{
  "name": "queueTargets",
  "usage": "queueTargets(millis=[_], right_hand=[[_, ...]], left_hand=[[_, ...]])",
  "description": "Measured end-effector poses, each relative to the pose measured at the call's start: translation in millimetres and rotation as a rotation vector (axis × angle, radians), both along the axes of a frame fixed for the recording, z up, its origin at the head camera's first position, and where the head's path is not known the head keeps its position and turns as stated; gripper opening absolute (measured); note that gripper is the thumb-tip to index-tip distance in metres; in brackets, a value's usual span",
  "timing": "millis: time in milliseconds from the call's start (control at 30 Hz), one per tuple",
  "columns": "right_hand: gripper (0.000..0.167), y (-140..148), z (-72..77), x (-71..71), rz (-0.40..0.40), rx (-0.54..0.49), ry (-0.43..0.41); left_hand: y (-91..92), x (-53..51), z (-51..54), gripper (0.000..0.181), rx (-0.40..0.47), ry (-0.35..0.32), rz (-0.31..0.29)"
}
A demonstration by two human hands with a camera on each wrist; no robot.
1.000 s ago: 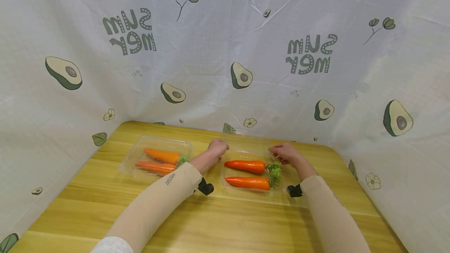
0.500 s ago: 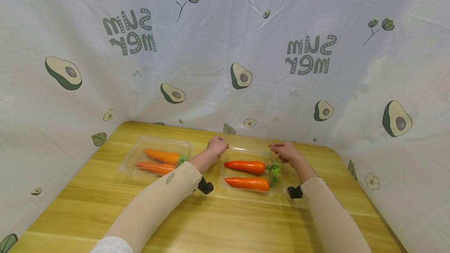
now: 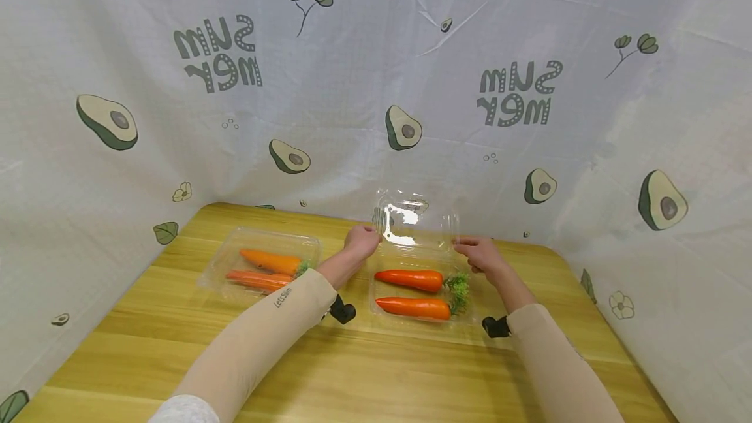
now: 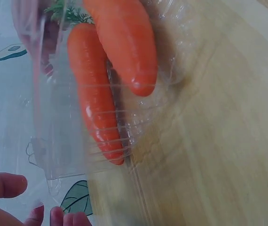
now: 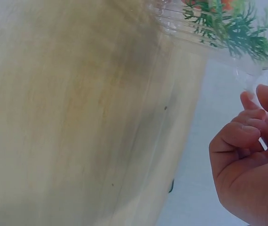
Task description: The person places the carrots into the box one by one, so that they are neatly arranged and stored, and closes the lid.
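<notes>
A clear plastic clamshell box (image 3: 423, 324) sits on the table with two orange carrots (image 3: 409, 279) with green tops inside. Its hinged lid (image 3: 431, 235) is raised at the back. My left hand (image 3: 361, 241) is at the lid's left edge. In the left wrist view its thumb (image 4: 11, 184) and fingertips (image 4: 35, 216) stand apart by the lid's corner, and whether they touch it is unclear. My right hand (image 3: 480, 254) pinches the lid's right edge between thumb and index finger; the other fingers are curled in the right wrist view.
A second clear box (image 3: 258, 235) with several orange carrots (image 3: 270, 260) stands to the left, its front partly behind the left forearm. The wooden table (image 3: 376, 371) ends at a printed white curtain (image 3: 329, 83) behind and at both sides.
The lid of the box between the hands has swung up from lying further back to nearly upright and now catches the light. Both hands moved only slightly; the carrots stayed put.
</notes>
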State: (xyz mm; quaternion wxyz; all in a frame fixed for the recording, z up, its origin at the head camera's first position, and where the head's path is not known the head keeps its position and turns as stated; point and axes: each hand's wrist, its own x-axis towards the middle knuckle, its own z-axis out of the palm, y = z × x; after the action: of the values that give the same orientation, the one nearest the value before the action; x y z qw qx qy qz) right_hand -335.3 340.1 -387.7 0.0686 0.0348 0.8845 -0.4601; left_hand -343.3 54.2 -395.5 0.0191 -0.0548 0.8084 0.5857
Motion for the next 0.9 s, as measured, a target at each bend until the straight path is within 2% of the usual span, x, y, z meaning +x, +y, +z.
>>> queueTargets(millis=[133,300,400,900], right_hand=[[0.045,-1,4.9,2.5,-0.011,0.006,-0.012],[0.045,-2,12.6,5.6,-0.017,0.012,-0.007],[0.046,-2,16.4,8.1,-0.018,0.012,0.004],[0.051,-1,25.7,18.7,-0.02,-0.02,0.02]], left_hand=[[-0.8,1.3,3.2,0.019,0.002,0.022,-0.016],[0.3,3.6,8.7,0.033,-0.002,0.055,-0.009],[0.8,5.5,12.8,0.035,0.002,0.069,0.0],[-3.4,14.9,25.3,0.039,0.02,0.081,-0.036]])
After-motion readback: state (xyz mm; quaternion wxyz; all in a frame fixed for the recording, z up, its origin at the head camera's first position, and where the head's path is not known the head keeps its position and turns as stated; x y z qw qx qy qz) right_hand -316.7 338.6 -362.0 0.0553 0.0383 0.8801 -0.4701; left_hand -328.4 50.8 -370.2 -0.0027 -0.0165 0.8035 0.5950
